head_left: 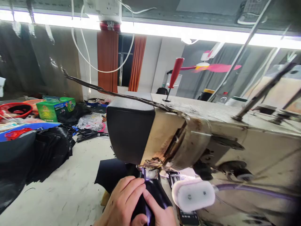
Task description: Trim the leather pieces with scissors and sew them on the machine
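Note:
A sewing machine (181,131) fills the middle and right. Under its needle area lies a black leather-like piece (110,172), shiny where it folds up between my hands. My left hand (124,199) rests on it with fingers pressed together and the thumb curled in at the fold. Against the other side of the fold, my right hand (160,208) pinches the piece, one digit reaching up towards my left fingertips. The machine's head hides the needle, and the bottom edge cuts off both hands. A lit white lamp (196,194) sits just right of my right hand.
A phone (188,216) lies below the lamp. Stacked black sheets (51,153) cover the table's left side, near a green box (56,108), a red basket (29,110) and black strips (90,134). A red-handled screwdriver (176,72) stands upright on the machine. White cables (103,71) hang above.

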A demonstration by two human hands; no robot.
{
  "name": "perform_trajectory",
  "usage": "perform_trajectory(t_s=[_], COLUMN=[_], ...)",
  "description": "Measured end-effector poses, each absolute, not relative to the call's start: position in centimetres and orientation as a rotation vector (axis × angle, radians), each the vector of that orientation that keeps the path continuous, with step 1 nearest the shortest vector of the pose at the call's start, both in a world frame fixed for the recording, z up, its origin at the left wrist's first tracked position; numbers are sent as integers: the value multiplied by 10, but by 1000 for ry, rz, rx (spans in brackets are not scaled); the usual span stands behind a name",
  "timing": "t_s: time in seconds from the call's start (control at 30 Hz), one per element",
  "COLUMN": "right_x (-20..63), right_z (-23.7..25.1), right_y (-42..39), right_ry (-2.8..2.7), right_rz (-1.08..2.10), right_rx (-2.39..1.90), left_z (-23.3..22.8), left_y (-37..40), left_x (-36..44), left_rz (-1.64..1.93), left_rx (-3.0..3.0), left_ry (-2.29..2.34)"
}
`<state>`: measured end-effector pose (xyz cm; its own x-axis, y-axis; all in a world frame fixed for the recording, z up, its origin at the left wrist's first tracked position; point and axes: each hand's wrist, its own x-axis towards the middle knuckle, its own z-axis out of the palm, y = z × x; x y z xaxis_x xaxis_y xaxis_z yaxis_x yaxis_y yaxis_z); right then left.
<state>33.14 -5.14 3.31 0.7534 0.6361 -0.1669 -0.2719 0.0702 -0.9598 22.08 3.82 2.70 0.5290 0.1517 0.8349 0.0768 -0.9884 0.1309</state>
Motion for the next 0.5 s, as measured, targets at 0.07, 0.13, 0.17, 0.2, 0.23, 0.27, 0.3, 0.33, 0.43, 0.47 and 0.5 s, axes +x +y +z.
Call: perform_trajectory(t_s=[0.07, 0.13, 0.17, 0.2, 0.23, 0.27, 0.3, 0.33, 0.43, 0.47, 0.5], right_x=[324, 321, 320, 319, 319, 319, 319, 319, 320, 321, 322], right_z=[39, 44, 45, 46, 45, 43, 41, 39, 31, 29, 29], right_y=[-49, -49, -50, -51, -52, -53, -54, -54, -55, -56, -57], right_ry=[-312, -287, -274, -266, -267, -276, -289, -300, -295, -285, -272], right_rz=[763, 797, 790, 776, 758, 742, 736, 739, 747, 750, 747], right_rx=[-1215, -1170, -1182, -1195, -1207, -1213, -1211, -1204, -1231, -1248, -1254], left_z=[36, 46, 50, 55, 58, 60, 62, 62, 55, 50, 44], left_y=[31, 26, 24, 24, 24, 24, 26, 27, 34, 37, 39], left_x=[214, 208, 205, 202, 200, 198, 197, 196, 196, 197, 198], left_rz=[1369, 1244, 1193, 1160, 1126, 1082, 1026, 990, 1033, 1081, 1129], left_rx=[2651, 2665, 2680, 2698, 2721, 2752, 2790, 2830, 2946, 2981, 3014], left_ry=[258, 291, 286, 269, 247, 229, 219, 202, 119, 98, 77])
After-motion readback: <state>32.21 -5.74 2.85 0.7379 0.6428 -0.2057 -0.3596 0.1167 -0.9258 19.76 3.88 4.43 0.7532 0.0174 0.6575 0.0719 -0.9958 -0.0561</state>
